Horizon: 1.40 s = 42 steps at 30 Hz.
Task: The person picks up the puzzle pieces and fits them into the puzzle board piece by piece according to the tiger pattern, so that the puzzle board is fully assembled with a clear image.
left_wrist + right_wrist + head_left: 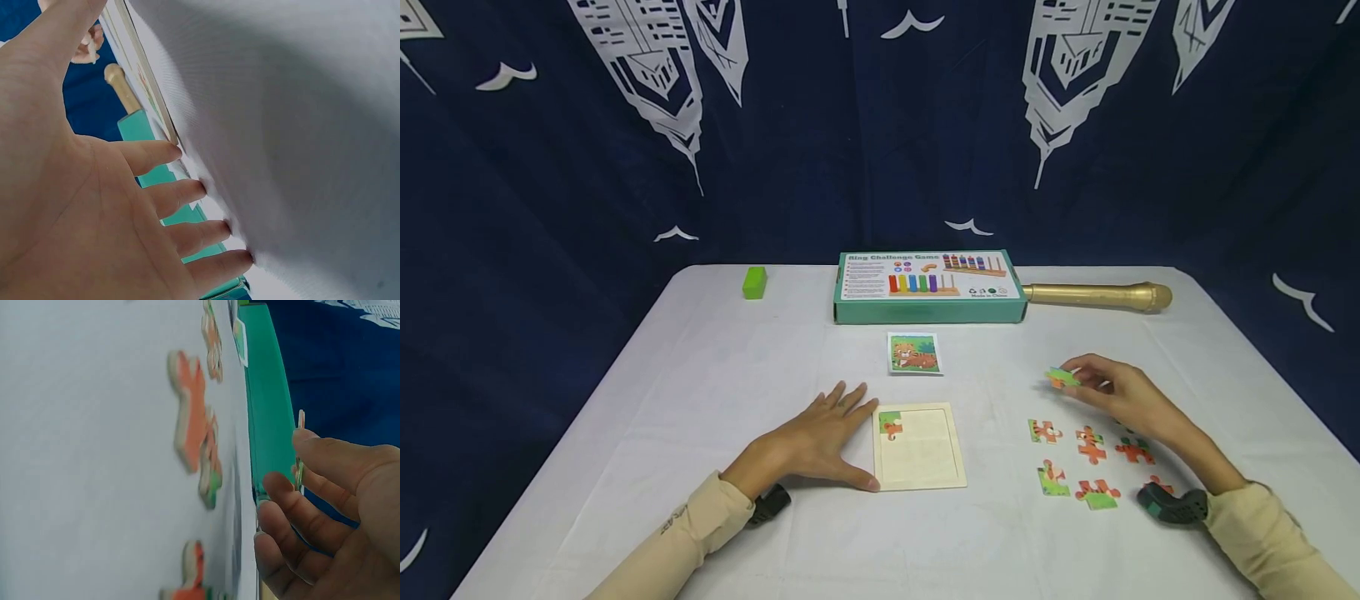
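Observation:
My right hand (1116,390) pinches a green and orange jigsaw piece (1063,377) between thumb and fingers, raised above the cloth; in the right wrist view that piece (300,469) shows edge-on. Spread out, my left hand (823,437) touches the left edge of a square wooden puzzle tray (925,454) with its thumb and index finger. One corner piece (891,426) lies in the tray's top left corner. Several loose pieces, among them an orange and green one (1098,494) and a tiger-striped one (1091,445), are spread below my right hand.
Beyond the tray lies a tiger picture card (914,354). A green Ring Challenge Game box (929,312) stands at the back, with a gold rod-like object (1097,296) at its right. A green block (755,283) sits at the back left of the white tablecloth (700,367).

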### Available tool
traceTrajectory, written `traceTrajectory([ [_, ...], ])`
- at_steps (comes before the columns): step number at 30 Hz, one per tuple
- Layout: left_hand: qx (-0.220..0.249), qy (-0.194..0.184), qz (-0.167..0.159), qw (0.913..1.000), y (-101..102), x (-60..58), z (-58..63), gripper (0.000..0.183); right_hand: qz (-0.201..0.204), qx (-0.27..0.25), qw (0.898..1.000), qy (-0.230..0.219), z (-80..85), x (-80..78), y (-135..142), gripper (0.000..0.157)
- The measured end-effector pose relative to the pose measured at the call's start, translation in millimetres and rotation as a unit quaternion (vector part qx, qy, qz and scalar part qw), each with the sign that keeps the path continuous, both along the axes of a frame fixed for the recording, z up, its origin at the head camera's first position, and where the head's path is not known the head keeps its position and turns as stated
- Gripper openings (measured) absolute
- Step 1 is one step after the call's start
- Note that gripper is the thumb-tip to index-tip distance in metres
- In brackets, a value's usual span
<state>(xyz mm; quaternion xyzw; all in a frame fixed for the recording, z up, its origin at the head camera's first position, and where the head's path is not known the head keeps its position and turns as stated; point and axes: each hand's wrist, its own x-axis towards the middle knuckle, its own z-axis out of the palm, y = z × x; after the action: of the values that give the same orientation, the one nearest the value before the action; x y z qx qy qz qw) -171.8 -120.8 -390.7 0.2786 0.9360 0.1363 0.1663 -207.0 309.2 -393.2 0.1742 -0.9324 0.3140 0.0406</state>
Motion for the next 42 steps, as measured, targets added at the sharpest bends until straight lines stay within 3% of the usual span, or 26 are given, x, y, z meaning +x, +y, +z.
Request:
traceTrajectory([
  [9, -0.004, 0.001, 0.002, 1.0, 1, -0.2, 0.3, 0.112, 0.038, -0.032, 0.999, -0.015, 7.2, -4.3, -21, 0.029],
  [16, -0.005, 0.001, -0.001, 1.0, 1, 0.1, 0.3, 0.112, 0.042, -0.027, 0.999, -0.018, 12.4, -4.2, -35, 0.029],
  [42, -0.006, 0.002, 0.0, 1.0, 0, 0.9, 1.4, 0.112, 0.093, -0.067, 0.993, -0.024, 5.7, -16.0, -84, 0.024],
])
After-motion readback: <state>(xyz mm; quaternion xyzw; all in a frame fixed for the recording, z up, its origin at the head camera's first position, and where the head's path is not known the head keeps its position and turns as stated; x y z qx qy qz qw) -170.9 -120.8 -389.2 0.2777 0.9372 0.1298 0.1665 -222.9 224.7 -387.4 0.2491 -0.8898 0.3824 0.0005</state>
